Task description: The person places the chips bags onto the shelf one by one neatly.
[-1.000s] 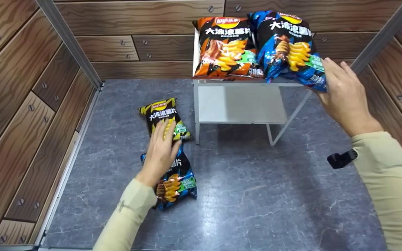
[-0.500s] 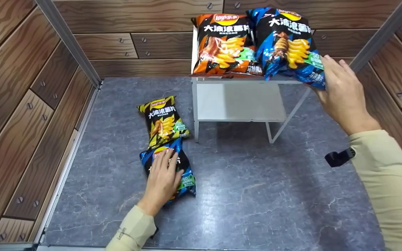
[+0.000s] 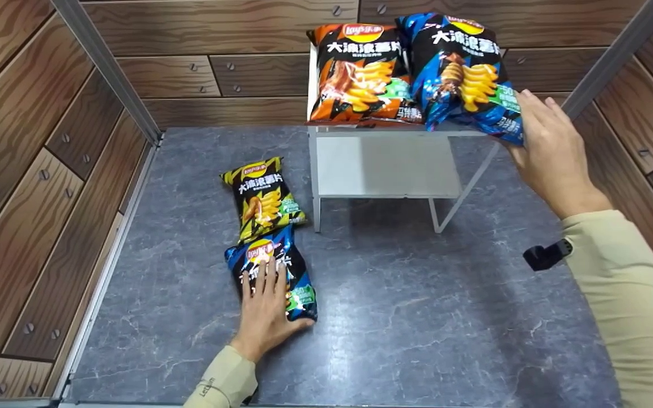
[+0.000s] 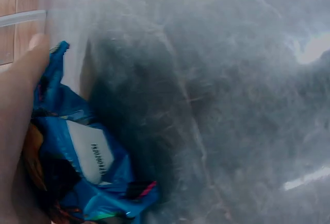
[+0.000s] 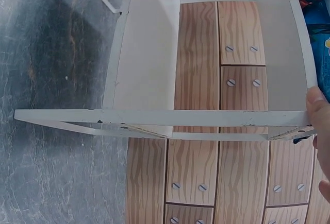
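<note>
Nearer than a second ago, our left hand (image 3: pixel 266 309) spreads fingers wide over one shiny blue-black chip bag (image 3: pixel 301 276), against one yellow-black bag (image 3: pixel 262 201) on grey flooring (image 3: pixel 406 294); our right hand (image 3: pixel 556 153), grip unclear, touches one white metal table (image 3: pixel 389 167) bearing one orange-black bag (image 3: pixel 360 73), one second blue-black bag (image 3: pixel 462 71)

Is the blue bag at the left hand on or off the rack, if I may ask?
Off: the blue bag lies on the grey floor, under the left hand and apart from the rack.

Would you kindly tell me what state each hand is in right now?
Left hand: open, spread over the lower blue chip bag.
Right hand: touching the white rack; whether it grips cannot be told.
</note>
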Tool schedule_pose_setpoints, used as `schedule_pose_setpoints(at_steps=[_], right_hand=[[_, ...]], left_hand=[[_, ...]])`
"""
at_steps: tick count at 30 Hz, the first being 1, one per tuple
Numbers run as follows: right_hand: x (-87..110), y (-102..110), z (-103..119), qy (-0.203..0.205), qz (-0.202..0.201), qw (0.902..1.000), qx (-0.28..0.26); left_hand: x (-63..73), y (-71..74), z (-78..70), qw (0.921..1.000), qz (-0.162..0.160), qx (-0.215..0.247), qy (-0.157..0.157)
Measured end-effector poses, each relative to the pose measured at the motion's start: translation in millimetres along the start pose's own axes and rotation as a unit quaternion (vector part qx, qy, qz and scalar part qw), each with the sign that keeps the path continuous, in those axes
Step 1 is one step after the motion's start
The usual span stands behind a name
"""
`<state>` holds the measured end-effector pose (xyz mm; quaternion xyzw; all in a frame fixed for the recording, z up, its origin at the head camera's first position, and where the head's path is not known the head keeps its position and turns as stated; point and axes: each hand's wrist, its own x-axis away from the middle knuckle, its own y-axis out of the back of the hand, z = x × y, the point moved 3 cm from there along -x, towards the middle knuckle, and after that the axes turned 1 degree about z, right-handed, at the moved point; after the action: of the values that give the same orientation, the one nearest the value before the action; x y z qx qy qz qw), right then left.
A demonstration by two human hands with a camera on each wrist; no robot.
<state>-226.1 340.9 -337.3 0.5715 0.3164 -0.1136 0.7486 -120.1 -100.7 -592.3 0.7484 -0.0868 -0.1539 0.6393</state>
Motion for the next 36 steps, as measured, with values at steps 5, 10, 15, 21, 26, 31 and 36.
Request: schedule_pose_setpoints(at_steps=[5, 10, 15, 21, 26, 31, 36], right_hand=[[0.1, 0.3, 1.2, 0.001, -0.003, 1.0000, -0.004], [2.0, -0.1, 0.3, -0.006, 0.003, 1.0000, 0.001], [1.9, -0.5, 0.6, -0.013, 0.010, 0.9999, 0.000], [0.9, -0.4, 1.9, -0.010, 0.004, 0.9999, -0.005], [1.0, -0.2, 2.2, -0.007, 0.002, 1.0000, -0.005], [0.9, 0.1, 2.2, -0.007, 0.002, 1.0000, -0.005], [1.2, -1.4, 2.0, -0.006, 0.000, 1.0000, -0.004]], left_hand=[[-0.7, -6.7, -1.0, 0.9997, -0.003, -0.022, -0.003], [-0.1, -11.8, -4.4, 0.9995, -0.001, -0.031, -0.010], [2.6, -12.2, -4.0, 0.9984, -0.033, -0.042, -0.018], [2.9, -9.2, -2.6, 0.9965, -0.068, -0.034, -0.034], [2.8, -4.1, 0.7, 0.9958, -0.073, -0.019, -0.053], [4.2, 3.6, 2.1, 0.9946, -0.066, -0.016, -0.079], [6.9, 9.7, 0.3, 0.9934, -0.055, -0.020, -0.099]])
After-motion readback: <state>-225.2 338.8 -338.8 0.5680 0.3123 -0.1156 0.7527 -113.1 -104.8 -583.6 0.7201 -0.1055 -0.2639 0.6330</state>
